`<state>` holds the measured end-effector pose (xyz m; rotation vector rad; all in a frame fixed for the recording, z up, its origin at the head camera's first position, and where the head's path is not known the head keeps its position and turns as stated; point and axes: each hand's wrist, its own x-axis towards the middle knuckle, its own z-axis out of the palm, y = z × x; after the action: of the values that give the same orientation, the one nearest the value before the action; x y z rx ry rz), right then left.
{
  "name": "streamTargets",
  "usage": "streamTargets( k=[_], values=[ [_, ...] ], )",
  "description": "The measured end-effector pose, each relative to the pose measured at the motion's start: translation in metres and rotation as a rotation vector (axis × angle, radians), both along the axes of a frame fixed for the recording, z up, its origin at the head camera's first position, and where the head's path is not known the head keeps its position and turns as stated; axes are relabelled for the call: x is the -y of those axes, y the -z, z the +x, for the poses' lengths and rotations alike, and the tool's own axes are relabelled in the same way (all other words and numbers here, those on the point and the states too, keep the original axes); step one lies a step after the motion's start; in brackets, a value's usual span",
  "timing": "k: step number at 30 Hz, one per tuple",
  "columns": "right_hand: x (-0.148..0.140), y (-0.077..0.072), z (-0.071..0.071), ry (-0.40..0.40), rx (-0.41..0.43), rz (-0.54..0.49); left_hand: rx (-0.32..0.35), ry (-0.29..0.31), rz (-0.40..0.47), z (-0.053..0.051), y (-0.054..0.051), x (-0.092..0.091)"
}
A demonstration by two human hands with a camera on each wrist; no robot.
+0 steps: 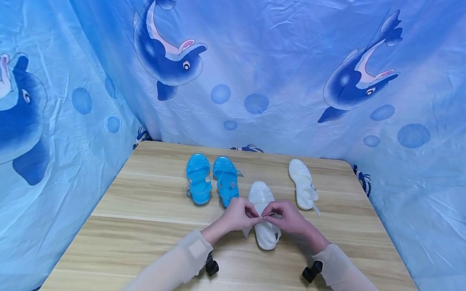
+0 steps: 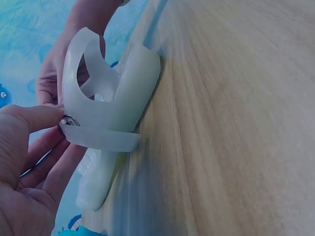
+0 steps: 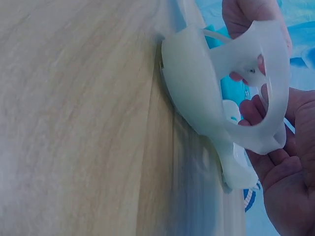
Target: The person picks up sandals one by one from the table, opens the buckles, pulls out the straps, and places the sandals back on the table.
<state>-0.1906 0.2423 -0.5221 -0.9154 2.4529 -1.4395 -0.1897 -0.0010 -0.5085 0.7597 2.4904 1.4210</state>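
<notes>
A white jelly sandal (image 1: 260,192) lies on the wooden table in front of me, toe pointing away. My left hand (image 1: 238,215) pinches its ankle strap between thumb and fingers, right at the small metal buckle (image 2: 72,121). From the other side my right hand (image 1: 288,217) holds the strap too, its fingertips meeting the left ones above the sandal. In the left wrist view the strap's free end (image 2: 110,141) sticks out past the buckle. Fingers hide whether the strap is threaded through. In the right wrist view the strap (image 3: 278,73) arches up over the heel.
The other white sandal (image 1: 301,178) lies at the right, its strap loose. Two blue sandals, one at the left (image 1: 199,182) and one (image 1: 225,171) close by my left hand, lie toes away. Blue dolphin-print curtains (image 1: 255,60) surround the wooden table (image 1: 145,202).
</notes>
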Motion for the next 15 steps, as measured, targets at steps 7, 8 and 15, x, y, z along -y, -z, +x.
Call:
streamTargets(
  k=[7,8,15],
  values=[
    [-0.0010,-0.0036,-0.0002,0.015,0.043,0.018,-0.002,-0.013,0.010,0.0004,0.0017,0.0018],
    [0.0001,-0.0048,-0.0004,0.012,0.044,0.021,-0.005,-0.016,0.009,0.0006,0.0019,0.0015],
    [0.0073,-0.0090,0.0001,-0.013,0.020,0.047,-0.018,-0.022,0.010,0.0015,0.0017,-0.0009]
  ],
)
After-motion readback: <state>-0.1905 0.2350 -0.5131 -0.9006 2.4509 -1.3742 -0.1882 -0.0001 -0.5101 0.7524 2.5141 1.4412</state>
